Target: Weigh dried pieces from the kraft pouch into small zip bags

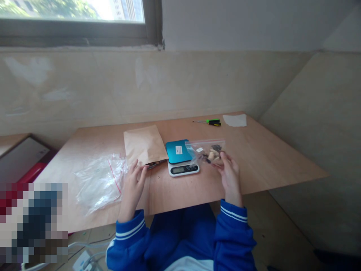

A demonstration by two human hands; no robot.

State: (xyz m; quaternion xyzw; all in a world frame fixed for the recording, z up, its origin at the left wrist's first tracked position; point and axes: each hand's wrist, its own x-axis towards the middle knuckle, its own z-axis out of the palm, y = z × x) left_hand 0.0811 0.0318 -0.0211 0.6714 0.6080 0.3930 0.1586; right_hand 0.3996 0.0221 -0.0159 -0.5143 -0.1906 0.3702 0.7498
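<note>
My right hand [229, 174] grips the lower right corner of a clear zip bag [194, 149]. Dark and pale dried pieces [213, 153] lie inside it, along with a small white label. The bag overlaps the right edge of a kitchen scale [184, 168] with a blue top plate and a small display. My left hand [134, 185] has its fingers apart beside the mouth of a brown paper bag [145, 145]. Dark bits show in that mouth. Whether the fingertips touch the paper is unclear. Left of this hand lie clear plastic bags [98, 184] with a red strip.
Toward the back of the wooden table [267, 160] lie a screwdriver [207, 122] with green and black handle parts and a white sheet [235, 120]. A wall and a window stand behind. White cables [93, 246] and a power strip [84, 261] are on the floor at lower left.
</note>
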